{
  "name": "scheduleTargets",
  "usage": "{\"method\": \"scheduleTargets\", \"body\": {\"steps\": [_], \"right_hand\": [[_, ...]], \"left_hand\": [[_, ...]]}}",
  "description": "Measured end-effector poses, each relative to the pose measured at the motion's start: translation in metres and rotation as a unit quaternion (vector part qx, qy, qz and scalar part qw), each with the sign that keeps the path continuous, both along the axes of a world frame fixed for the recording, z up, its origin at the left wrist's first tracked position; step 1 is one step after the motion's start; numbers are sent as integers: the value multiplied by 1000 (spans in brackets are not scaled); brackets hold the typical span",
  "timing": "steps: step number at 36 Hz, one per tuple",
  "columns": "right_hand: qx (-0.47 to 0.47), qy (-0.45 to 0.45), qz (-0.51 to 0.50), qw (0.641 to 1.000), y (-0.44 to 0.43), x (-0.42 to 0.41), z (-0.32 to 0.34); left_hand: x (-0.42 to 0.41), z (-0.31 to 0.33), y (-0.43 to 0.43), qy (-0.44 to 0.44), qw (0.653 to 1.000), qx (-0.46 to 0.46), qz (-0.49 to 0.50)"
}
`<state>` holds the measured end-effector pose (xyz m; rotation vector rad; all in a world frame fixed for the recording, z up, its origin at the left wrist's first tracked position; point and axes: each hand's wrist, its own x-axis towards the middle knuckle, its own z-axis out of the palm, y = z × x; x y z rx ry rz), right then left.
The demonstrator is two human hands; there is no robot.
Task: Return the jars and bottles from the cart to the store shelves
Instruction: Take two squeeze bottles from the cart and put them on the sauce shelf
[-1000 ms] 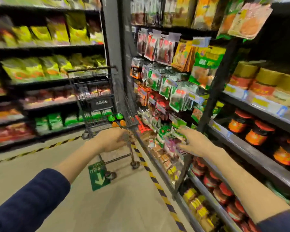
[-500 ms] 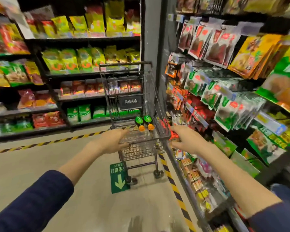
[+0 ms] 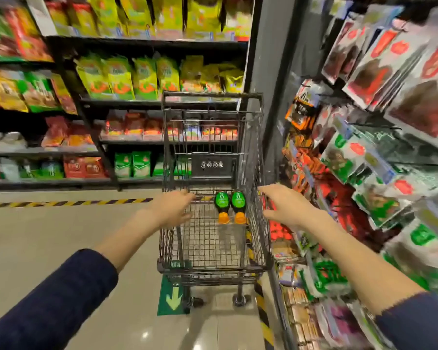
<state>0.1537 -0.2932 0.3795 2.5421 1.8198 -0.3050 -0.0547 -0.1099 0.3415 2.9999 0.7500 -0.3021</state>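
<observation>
Cart [image 3: 208,269] nearer, left hand [image 3: 172,209], right hand [image 3: 283,208], grips wide at rim, glossy floor [image 3: 61,236], shelves [image 3: 137,104]

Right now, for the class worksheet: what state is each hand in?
Left hand: open, fingers over the left rim of the cart, holding nothing.
Right hand: open, fingers spread beside the cart's right rim, holding nothing.

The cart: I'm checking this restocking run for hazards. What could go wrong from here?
The two bottles lie loose in the cart; a push could send them rolling.
The cart stands close to the hanging packets on the right; moving it, or the right hand, could knock some off.
</observation>
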Motion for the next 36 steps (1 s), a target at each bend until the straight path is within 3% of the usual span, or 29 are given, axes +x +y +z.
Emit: {"method": "scheduleTargets", "body": {"steps": [9,23,27,30,36], "right_hand": [[-53,71,-3,996,81,72,-47],[-119,193,-75,971,209,159,-182],[-127,212,-92,965,234,177,-213],[-113,255,-116,953,251,188,-234],[-152,240,-116,952,278,199,-274]], "left_hand": [[76,-51,64,47,998,-44,18],[197,-207,174,145,975,-157,54],[220,-244,186,183,958,-200,90],[229,-279,198,141,940,-267,155],[254,-336,207,117,897,-334,265]]}}
